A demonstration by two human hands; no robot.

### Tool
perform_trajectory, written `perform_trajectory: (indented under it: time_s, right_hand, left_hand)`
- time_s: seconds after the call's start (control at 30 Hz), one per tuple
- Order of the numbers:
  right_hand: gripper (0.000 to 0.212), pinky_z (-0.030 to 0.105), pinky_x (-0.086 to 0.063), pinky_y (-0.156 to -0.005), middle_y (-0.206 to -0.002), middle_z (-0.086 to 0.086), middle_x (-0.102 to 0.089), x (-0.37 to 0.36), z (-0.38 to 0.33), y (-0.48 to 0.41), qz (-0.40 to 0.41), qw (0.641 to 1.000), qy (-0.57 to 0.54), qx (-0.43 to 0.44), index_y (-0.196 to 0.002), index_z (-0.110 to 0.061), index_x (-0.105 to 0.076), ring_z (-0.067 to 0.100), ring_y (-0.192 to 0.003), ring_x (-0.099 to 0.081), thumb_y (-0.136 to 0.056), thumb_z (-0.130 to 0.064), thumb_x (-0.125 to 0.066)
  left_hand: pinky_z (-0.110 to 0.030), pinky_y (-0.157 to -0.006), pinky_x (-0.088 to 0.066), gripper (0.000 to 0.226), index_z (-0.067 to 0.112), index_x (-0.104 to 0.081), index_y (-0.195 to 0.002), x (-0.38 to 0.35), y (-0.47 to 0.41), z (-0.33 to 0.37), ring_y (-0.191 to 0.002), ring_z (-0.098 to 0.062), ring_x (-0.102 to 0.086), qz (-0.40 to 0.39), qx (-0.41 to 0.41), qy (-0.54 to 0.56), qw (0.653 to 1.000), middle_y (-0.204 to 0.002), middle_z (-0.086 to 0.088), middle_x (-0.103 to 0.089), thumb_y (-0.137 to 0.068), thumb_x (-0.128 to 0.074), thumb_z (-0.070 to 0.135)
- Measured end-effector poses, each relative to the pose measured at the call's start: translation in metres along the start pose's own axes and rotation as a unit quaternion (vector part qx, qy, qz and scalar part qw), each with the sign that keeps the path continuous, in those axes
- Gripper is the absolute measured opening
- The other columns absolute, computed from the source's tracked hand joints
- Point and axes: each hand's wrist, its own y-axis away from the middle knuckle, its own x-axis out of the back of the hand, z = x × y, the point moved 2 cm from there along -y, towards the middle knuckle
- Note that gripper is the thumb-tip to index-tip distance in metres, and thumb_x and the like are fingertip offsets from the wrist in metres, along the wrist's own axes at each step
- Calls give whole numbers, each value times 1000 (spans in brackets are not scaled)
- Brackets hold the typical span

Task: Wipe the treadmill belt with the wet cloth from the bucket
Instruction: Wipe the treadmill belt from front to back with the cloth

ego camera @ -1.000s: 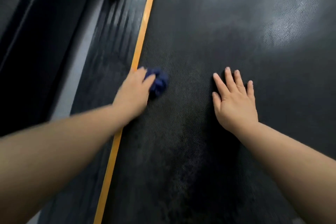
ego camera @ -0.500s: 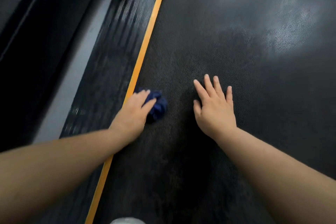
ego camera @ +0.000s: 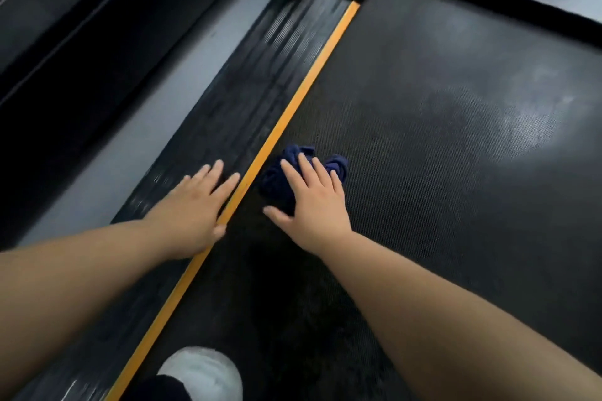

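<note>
Just 1 cloth (ego camera: 277,181) on belt (ego camera: 456,179) w/ right hand (ego camera: 314,205) atop

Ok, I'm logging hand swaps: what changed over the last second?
The cloth changed hands: the left hand let it go and moved left onto the side rail, lying flat. The right hand slid left and now presses the cloth with straight fingers. The cloth stays on the belt beside the yellow stripe.
</note>
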Motion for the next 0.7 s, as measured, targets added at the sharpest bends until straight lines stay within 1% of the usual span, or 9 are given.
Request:
perform_trajectory:
  time_s: [0.07,0.17,0.3,0.33,0.4,0.5,0.57,0.63,0.7]
  right_hand:
    - [59,47,-14,-114,-156,-2,-21,3,-1,-18,13,1000,16,-8,-145,-37,-26,26,-143,-16,-92,-49,-49]
    - [42,45,-30,-98,-139,-1,-42,21,9,-40,33,995,95,13,-133,-35,-46,28,-126,-35,-92,-28,-51]
    - [39,45,-36,-95,-137,1,-42,51,47,-59,33,986,54,-153,-131,-28,-48,31,-122,-36,-92,-24,-50]
    - [38,44,-37,-95,-135,2,-43,47,42,-56,31,988,42,-142,-130,-25,-50,31,-120,-38,-92,-24,-51]
    - [35,42,-40,-91,-131,3,-47,19,11,-38,22,999,27,-33,-125,-23,-55,30,-113,-42,-90,-26,-52]
    - [39,41,-37,-93,-136,-1,-45,-36,-39,13,-35,986,14,160,-126,-24,-55,29,-119,-40,-87,-28,-56]
    - [42,42,-33,-97,-139,-3,-43,-41,-37,19,-34,974,40,221,-129,-26,-53,28,-125,-35,-87,-30,-56]
    - [42,42,-25,-101,-142,-4,-40,-32,-15,2,6,974,84,212,-128,-29,-52,26,-133,-27,-87,-31,-54]
    - [37,46,-17,-108,-149,-3,-32,-11,12,-19,57,989,80,106,-126,-32,-51,27,-141,-17,-89,-31,-52]
  left_hand:
    - [-44,-115,-22,88,25,12,-150,-2,2,6,-145,-27,8,-41,42,32,998,-157,-2,20,-92,-52,41]
    - [-47,-111,-26,86,25,11,-150,-5,-1,26,-145,-31,5,-35,91,74,992,-158,1,16,-93,-52,38]
    - [-51,-108,-33,77,28,8,-150,-17,8,23,-144,-38,-4,-36,189,77,978,-158,-6,13,-96,-48,29]
    - [-51,-107,-35,76,30,9,-150,-21,12,22,-143,-39,-6,-40,222,83,971,-158,-10,11,-97,-46,30]
    - [-51,-107,-35,77,31,13,-149,-29,20,22,-144,-39,-3,-45,243,86,965,-157,-14,11,-98,-44,33]
    - [-50,-109,-32,80,33,16,-148,-36,28,19,-144,-37,4,-50,213,72,973,-157,-11,17,-98,-46,28]
    - [-50,-108,-34,82,35,16,-148,-36,31,14,-144,-36,4,-62,200,62,976,-157,-8,18,-97,-46,19]
    - [-48,-106,-37,85,36,17,-147,-36,31,11,-144,-37,4,-71,189,53,978,-156,-8,20,-96,-46,10]
    - [-45,-103,-41,89,37,18,-146,-36,29,12,-144,-39,4,-72,184,56,979,-156,-8,21,-94,-47,5]
